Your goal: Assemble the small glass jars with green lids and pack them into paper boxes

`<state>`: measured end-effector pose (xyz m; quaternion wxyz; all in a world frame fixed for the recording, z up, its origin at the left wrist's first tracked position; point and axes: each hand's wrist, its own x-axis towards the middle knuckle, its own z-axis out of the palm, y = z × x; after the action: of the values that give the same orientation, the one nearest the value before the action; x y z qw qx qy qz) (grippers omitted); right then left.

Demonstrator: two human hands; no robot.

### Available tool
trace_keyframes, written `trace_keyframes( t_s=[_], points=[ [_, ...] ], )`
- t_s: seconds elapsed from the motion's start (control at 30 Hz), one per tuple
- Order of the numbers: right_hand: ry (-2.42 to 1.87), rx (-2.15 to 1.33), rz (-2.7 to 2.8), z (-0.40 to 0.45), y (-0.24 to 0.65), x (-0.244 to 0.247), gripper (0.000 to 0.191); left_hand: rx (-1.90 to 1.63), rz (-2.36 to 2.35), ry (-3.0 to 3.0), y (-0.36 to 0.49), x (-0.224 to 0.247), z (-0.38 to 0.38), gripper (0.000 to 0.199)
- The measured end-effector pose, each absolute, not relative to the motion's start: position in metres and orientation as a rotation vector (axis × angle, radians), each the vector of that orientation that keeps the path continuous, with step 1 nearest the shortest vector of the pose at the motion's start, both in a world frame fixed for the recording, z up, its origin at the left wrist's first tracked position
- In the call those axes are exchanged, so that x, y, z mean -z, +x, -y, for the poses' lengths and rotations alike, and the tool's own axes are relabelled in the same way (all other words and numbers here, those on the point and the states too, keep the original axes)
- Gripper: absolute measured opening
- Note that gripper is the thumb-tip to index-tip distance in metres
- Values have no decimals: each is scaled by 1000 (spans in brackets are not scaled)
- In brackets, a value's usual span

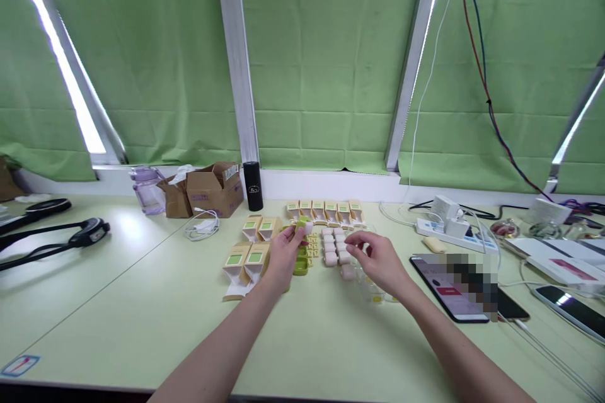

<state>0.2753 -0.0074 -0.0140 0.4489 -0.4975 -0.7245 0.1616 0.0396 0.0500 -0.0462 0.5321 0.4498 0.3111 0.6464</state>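
My left hand (287,250) is closed on a small green case (301,221), with a pale pink piece (309,227) at its right side. Below that hand, more green cases (301,266) stand in a column, beside small yellow pieces (312,245). My right hand (380,259) is bent with thumb and forefinger close together at the edge of two rows of pale pink rounded blocks (331,258). Whether anything sits between those fingertips is too small to tell. Clear plastic parts (373,293) with yellow spots lie partly under my right hand.
Open cartons with green labels (255,258) stand left of my left hand; another row of cartons (324,211) is behind. Farther back are a cardboard box (215,189), a black tumbler (253,186) and a purple jug (149,190). Phones (439,289), cables and a power strip (451,236) lie right.
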Motion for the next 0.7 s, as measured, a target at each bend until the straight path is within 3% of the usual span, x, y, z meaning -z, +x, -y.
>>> trace_keyframes(
  t_s=[0.1, 0.4, 0.57, 0.7],
  points=[
    [-1309, -145, 1989, 30, 301, 22, 12, -1546, -685, 956, 39, 43, -50, 55],
    [-1417, 254, 2247, 74, 323, 53, 26, -1557, -641, 866, 38, 45, -52, 55],
    [-1441, 239, 2250, 75, 317, 50, 21, -1560, -624, 846, 36, 47, -53, 50],
    [-1309, 8, 2175, 74, 310, 40, 21, -1561, -619, 821, 36, 47, -53, 48]
  ],
)
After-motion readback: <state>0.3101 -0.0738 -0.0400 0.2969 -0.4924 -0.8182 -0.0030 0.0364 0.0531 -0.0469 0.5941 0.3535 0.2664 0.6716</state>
